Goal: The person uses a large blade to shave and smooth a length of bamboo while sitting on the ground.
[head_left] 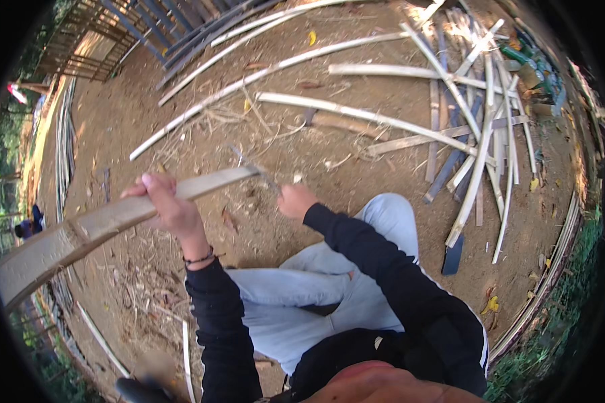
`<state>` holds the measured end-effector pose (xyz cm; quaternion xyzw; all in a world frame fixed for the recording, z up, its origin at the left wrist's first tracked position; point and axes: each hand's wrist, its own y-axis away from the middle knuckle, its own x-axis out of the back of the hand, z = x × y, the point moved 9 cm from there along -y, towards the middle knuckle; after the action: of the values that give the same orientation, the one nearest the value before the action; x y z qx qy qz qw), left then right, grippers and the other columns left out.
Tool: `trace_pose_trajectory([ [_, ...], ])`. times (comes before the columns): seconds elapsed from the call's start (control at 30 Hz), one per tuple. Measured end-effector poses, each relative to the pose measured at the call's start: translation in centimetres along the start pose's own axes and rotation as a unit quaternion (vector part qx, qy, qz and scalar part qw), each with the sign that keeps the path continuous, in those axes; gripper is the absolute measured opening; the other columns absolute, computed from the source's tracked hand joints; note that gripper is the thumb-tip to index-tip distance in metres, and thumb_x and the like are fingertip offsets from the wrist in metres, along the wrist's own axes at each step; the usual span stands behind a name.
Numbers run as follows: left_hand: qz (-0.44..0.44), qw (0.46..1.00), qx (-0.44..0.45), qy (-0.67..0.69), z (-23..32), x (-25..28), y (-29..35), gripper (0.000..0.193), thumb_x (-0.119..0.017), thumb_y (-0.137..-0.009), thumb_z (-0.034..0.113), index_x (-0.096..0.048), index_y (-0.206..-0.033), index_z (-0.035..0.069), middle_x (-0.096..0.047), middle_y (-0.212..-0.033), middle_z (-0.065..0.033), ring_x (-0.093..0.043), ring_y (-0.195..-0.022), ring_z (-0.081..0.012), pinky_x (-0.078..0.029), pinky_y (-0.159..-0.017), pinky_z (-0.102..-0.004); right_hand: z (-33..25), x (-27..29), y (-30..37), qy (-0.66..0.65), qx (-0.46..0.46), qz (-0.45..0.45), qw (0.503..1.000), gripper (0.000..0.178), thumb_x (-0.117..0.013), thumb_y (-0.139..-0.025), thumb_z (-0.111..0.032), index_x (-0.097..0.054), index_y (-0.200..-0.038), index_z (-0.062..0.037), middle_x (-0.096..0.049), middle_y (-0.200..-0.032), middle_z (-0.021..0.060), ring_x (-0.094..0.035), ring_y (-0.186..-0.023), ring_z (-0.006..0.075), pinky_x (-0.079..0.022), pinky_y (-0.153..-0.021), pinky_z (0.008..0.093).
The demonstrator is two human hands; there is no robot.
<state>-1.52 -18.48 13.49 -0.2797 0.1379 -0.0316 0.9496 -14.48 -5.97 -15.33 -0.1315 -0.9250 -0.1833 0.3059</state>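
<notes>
A long, wide split bamboo strip (107,221) slants up from the left edge to the middle of the ground in front of me. My left hand (171,205) is closed around it near its far end, the thumb on top. My right hand (296,201) is closed on a knife, its grip mostly hidden in my fist. The thin knife blade (267,180) lies at the tip of the strip and seems to touch it. My legs are folded beneath both arms.
Split bamboo strips (383,119) lie ahead and pile up at right. A wooden-handled tool with a dark head (346,123) lies among shavings. Green bottles (517,55) sit far right, and a dark flat object (452,258) nearer. A slatted fence (91,43) stands far left.
</notes>
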Motion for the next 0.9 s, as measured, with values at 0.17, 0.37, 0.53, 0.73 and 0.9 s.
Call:
trace_pose_trajectory([
  [0.17, 0.006, 1.0, -0.011, 0.026, 1.5, 3.6, -0.9, 0.015, -0.048, -0.094, 0.007, -0.04, -0.087, 0.017, -0.032, -0.059, 0.0035, -0.032, -0.052, -0.0076, -0.03, -0.051, -0.0248, -7.6, 3.0, 2.1, -0.061, 0.056, 0.018, 0.996, 0.028, -0.05, -0.082, -0.017, -0.062, -0.104, -0.0042, -0.065, -0.076, 0.0215, -0.065, -0.071, 0.0385, -0.051, -0.067, 0.0494],
  [0.37, -0.002, 0.998, 0.0, 0.061, 0.2, 6.5, -1.3, 0.023, -0.046, -0.092, 0.007, -0.044, -0.077, 0.024, -0.025, -0.056, 0.0076, -0.026, -0.048, -0.0045, -0.024, -0.048, -0.0205, -0.7, 0.7, -1.0, 0.046, -0.016, -0.066, 0.997, 0.037, -0.052, -0.081, -0.017, -0.06, -0.116, -0.0082, -0.063, -0.071, 0.0234, -0.063, -0.067, 0.0402, -0.052, -0.067, 0.0501],
  [0.53, 0.046, 0.997, -0.002, 0.055, 1.0, 8.5, -0.2, 0.024, -0.044, -0.088, 0.002, -0.045, -0.078, 0.023, -0.026, -0.056, 0.0068, -0.027, -0.047, -0.0046, -0.022, -0.046, -0.0202, -6.0, 1.3, 0.7, -0.042, 0.08, -0.06, 0.994, 0.039, -0.052, -0.08, -0.014, -0.059, -0.118, -0.0092, -0.065, -0.074, 0.0197, -0.065, -0.068, 0.0364, -0.052, -0.064, 0.0484],
  [0.73, 0.041, 0.997, -0.012, 0.058, 1.2, 11.4, 1.1, 0.024, -0.044, -0.088, 0.001, -0.046, -0.079, 0.023, -0.026, -0.056, 0.0062, -0.025, -0.047, -0.0051, -0.021, -0.046, -0.0203, -7.4, 0.8, 1.6, 0.008, 0.076, -0.072, 0.995, 0.04, -0.053, -0.078, -0.013, -0.06, -0.117, -0.0099, -0.066, -0.076, 0.0175, -0.066, -0.069, 0.0341, -0.053, -0.062, 0.0464],
  [0.9, 0.052, 0.998, -0.014, 0.029, 2.4, 9.7, 3.2, 0.025, -0.042, -0.087, 0.002, -0.034, -0.075, 0.021, -0.022, -0.055, 0.0061, -0.024, -0.048, -0.0058, -0.023, -0.047, -0.0207, -7.2, 1.7, 1.9, 0.006, 0.106, -0.042, 0.993, 0.037, -0.054, -0.079, -0.013, -0.063, -0.114, -0.0099, -0.067, -0.078, 0.0164, -0.066, -0.07, 0.0325, -0.054, -0.064, 0.045],
])
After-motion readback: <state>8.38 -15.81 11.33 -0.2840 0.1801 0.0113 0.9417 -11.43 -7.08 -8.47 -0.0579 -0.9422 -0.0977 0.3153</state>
